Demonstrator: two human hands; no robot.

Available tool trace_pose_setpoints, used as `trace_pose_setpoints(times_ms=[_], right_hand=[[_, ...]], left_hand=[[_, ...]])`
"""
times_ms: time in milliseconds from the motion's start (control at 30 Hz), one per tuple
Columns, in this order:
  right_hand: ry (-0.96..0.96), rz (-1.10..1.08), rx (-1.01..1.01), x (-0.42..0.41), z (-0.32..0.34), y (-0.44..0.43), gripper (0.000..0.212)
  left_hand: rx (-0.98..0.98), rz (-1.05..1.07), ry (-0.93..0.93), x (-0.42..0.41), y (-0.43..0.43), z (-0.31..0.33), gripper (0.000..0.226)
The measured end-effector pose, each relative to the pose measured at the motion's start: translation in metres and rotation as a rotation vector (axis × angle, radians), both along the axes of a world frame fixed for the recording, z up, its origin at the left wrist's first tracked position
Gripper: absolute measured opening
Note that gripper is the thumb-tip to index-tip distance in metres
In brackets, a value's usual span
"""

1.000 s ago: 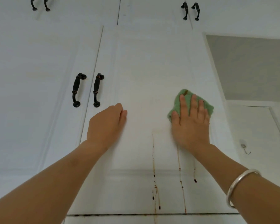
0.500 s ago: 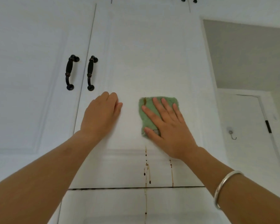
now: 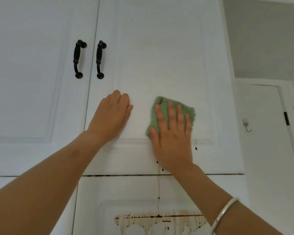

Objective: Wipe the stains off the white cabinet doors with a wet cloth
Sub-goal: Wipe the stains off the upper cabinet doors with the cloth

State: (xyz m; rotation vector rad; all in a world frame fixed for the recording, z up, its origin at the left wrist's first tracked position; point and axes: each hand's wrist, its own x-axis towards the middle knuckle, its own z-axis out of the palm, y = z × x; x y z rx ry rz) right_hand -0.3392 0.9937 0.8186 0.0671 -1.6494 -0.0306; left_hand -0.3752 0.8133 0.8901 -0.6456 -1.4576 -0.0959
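A green cloth (image 3: 187, 108) lies flat against the lower part of the white upper cabinet door (image 3: 159, 56). My right hand (image 3: 171, 138) presses it there with straight, spread fingers. My left hand (image 3: 113, 116) rests flat on the same door, to the left of the cloth. Brown drip stains (image 3: 196, 148) show beside and under my right hand near the door's bottom edge. A thin drip line (image 3: 158, 190) runs down the lower door to a wide brown stain band (image 3: 158, 216) on its panel.
Two black handles (image 3: 78, 59) (image 3: 99, 59) flank the seam between the left door and the stained door. To the right are a grey wall, a white room door (image 3: 265, 133) and a small wall hook (image 3: 247, 125). A silver bangle (image 3: 225, 213) is on my right wrist.
The view has tilted down, revealing the lower door's wide stain. My right hand swept the cloth left and downward over the drips, then a little right; my left hand stayed on the door.
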Motion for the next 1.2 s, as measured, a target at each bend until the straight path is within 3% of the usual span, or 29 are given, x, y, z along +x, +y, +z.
trace_pose_setpoints(times_ms=[133,267,533,667,733,1000,1133,1200], right_hand=[[-0.093,-0.008,0.322,-0.001,-0.014,-0.008,0.058],[-0.137,-0.015,0.333,0.005,-0.013,0.017,0.059],[-0.158,0.001,-0.028,0.025,-0.032,0.09,0.064],[-0.058,0.022,-0.411,0.017,-0.048,0.053,0.067],[-0.05,0.052,-0.508,0.013,-0.056,0.026,0.067],[-0.122,0.069,0.055,0.004,-0.085,-0.044,0.058],[-0.219,0.0,0.375,0.01,-0.079,-0.013,0.056],[-0.242,-0.027,0.442,0.014,-0.075,0.01,0.056]], left_hand=[[0.009,-0.01,0.0,0.004,0.001,-0.002,0.031],[0.132,-0.09,-0.161,0.018,0.005,-0.014,0.023],[0.076,0.009,-0.235,0.029,-0.003,-0.047,0.026],[0.054,0.035,-0.319,0.028,-0.014,-0.055,0.034],[0.041,0.03,-0.332,0.026,-0.016,-0.055,0.036],[0.067,0.034,-0.279,0.022,-0.015,-0.059,0.034],[0.059,0.007,-0.232,0.02,-0.016,-0.061,0.034],[0.067,0.006,-0.235,0.019,-0.017,-0.061,0.035]])
